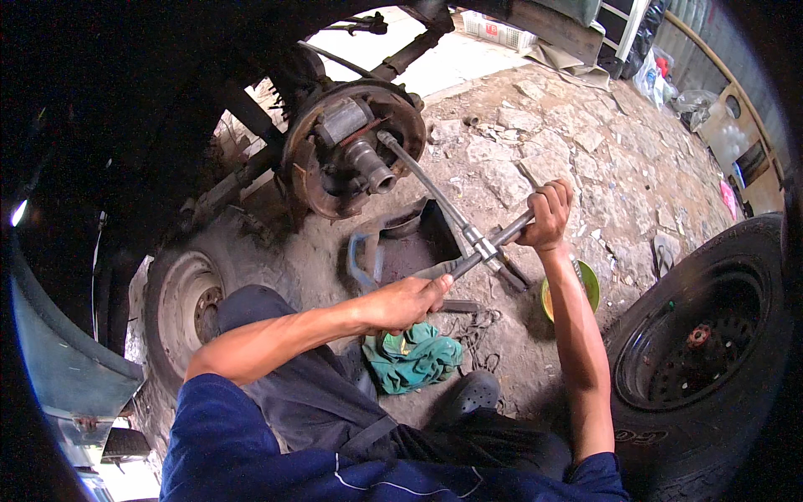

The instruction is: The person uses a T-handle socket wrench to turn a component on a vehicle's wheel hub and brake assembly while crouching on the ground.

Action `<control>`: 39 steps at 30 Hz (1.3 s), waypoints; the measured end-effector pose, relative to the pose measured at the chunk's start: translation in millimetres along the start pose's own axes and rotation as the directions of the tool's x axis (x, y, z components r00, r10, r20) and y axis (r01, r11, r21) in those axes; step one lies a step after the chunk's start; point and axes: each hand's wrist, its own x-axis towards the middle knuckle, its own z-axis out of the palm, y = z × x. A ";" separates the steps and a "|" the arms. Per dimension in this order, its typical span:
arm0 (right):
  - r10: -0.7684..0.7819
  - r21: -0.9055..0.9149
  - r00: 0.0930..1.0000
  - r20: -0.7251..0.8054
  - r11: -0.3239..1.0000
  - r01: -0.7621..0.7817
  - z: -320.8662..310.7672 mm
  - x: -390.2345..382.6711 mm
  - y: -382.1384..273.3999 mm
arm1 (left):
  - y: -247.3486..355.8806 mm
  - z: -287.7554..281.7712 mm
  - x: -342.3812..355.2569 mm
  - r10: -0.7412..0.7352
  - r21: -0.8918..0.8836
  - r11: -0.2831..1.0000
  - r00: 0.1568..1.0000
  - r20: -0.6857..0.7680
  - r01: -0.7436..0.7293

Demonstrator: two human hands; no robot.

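Flanking the cross wrench [485,248]: two wheels [707,356]

Left arm [288,339] bent, reaching rightward, left hand [411,303] clenched; right arm [581,343] stretched farther, right hand [548,216] fisted

Left fingers [433,293] partly hidden, shirt [318,478] cropped

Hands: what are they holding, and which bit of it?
A cross wrench: the left hand grips one spoke, the right hand the opposite spoke.
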 end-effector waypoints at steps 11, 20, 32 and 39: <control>0.406 0.051 0.914 0.027 0.912 -0.407 24.4 -51.6 -38.3 | 53.0 -19.8 -53.4 -0.055 0.061 0.997 0.998 -0.001 0.055; 0.312 0.138 0.935 0.169 0.932 -0.336 11.4 -55.8 -26.3 | -8.8 15.2 -32.4 0.293 -0.938 0.142 0.919 -0.266 -0.317; 0.177 0.151 0.952 0.248 0.964 -0.218 5.5 -37.5 -18.5 | -5.7 61.2 21.4 0.254 0.114 -0.150 -0.150 -0.956 -0.982; 0.247 0.082 0.952 0.181 0.961 -0.265 6.9 -37.2 -22.9 | -6.0 49.5 8.4 0.399 0.045 -0.196 -0.122 -0.909 -0.980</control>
